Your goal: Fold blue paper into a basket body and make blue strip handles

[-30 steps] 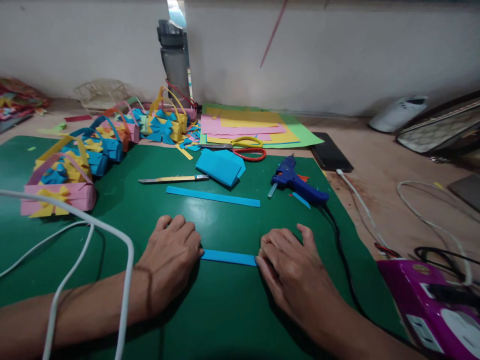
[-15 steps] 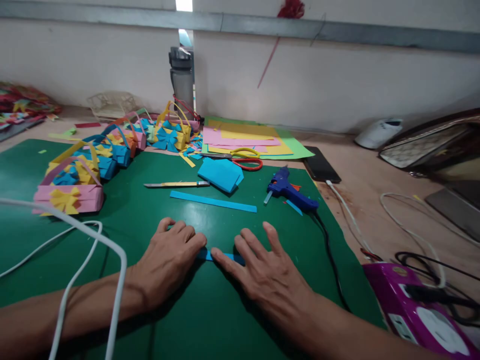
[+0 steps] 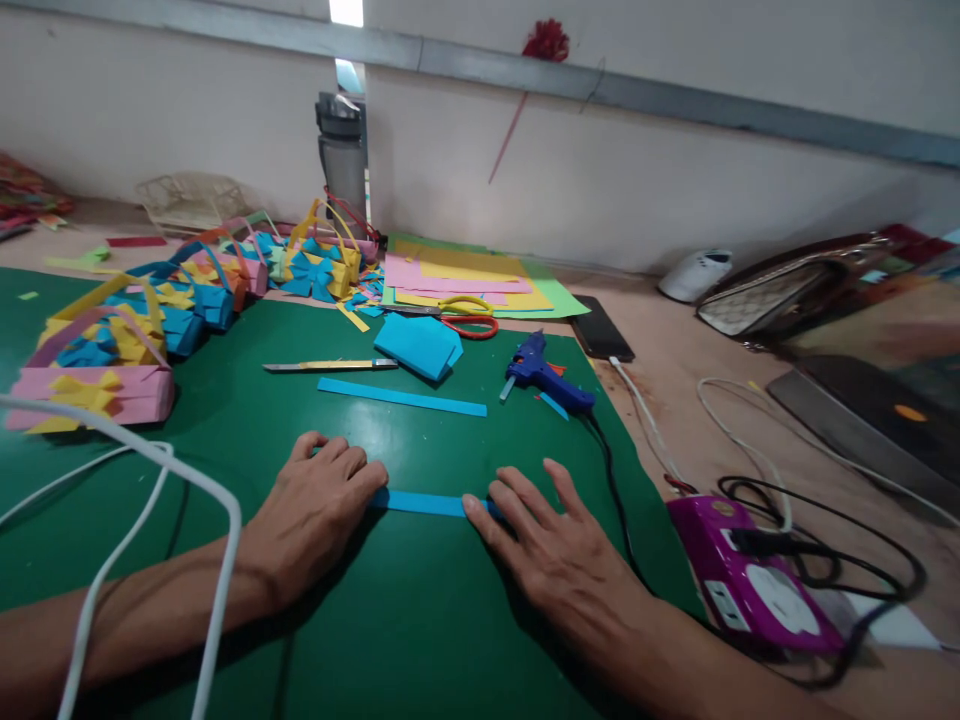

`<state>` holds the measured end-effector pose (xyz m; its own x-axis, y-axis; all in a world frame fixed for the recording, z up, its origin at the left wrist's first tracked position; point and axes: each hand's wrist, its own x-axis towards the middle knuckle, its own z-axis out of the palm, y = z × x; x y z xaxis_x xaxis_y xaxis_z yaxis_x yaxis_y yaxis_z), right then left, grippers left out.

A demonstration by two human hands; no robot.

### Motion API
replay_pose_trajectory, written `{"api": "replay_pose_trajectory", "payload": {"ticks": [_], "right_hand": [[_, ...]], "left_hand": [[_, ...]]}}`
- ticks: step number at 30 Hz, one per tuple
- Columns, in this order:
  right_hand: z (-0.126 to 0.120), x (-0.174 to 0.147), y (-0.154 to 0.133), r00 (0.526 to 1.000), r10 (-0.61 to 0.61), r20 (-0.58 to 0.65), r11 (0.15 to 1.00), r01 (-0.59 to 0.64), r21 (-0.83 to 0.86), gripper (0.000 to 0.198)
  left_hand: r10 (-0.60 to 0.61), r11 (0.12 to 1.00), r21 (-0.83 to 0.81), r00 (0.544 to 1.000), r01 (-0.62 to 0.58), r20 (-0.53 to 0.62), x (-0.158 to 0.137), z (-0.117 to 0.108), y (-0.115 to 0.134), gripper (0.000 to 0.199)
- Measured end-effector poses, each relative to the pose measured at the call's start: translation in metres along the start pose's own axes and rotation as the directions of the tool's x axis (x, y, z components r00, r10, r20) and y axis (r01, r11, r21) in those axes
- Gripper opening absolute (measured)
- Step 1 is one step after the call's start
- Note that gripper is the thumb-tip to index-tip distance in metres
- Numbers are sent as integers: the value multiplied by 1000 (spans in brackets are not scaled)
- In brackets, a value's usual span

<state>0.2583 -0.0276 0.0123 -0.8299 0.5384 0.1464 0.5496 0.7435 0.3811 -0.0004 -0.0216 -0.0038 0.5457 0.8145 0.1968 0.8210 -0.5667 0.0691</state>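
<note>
A folded blue paper strip [image 3: 421,503] lies flat on the green mat [image 3: 390,620], stretched between my two hands. At its left end, the curled fingers of my left hand [image 3: 319,515] grip the strip, hiding that end. My right hand [image 3: 551,545] rests at the other end, fingers spread, with the thumb pressing on the strip. The end under the right fingers is partly covered. Beyond my hands, a second blue strip [image 3: 401,397] lies crosswise. Farther back are a craft knife [image 3: 330,366] and a folded blue paper piece [image 3: 418,345].
A blue glue gun [image 3: 547,373] with a black cord lies right. Several small paper baskets [image 3: 97,390] line the left. Scissors [image 3: 472,325] rest by stacked coloured paper [image 3: 472,270]. A white cable [image 3: 225,500] crosses before my left forearm. A purple power strip [image 3: 750,570] sits right.
My right hand has moved right along the strip, exposing more of it between the hands. The left hand keeps its grip. The view has turned slightly rightward.
</note>
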Motion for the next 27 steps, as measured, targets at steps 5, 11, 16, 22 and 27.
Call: {"api": "replay_pose_trajectory", "payload": {"ticks": [5,11,16,22,27], "right_hand": [[-4,-19,1,998,61,-13,995,-62,-75,35],[1,-23,0,996,86,-34,989,-89,-119,38],[-19,-14,10,971,222,-86,961,-233,-151,36],[-42,26,-6,939,334,-76,899,-293,324,19],[-21,53,-21,935,332,126,766,-345,542,15]], "left_hand": [[-38,994,-101,999,35,-27,-4,7,-3,20],[-77,953,-291,996,87,43,-7,0,-10,13],[-134,915,-368,985,165,110,-3,-6,-3,8],[-116,952,-291,992,96,-51,1,2,20,9],[-37,977,-211,989,7,-140,2,11,29,17]]}}
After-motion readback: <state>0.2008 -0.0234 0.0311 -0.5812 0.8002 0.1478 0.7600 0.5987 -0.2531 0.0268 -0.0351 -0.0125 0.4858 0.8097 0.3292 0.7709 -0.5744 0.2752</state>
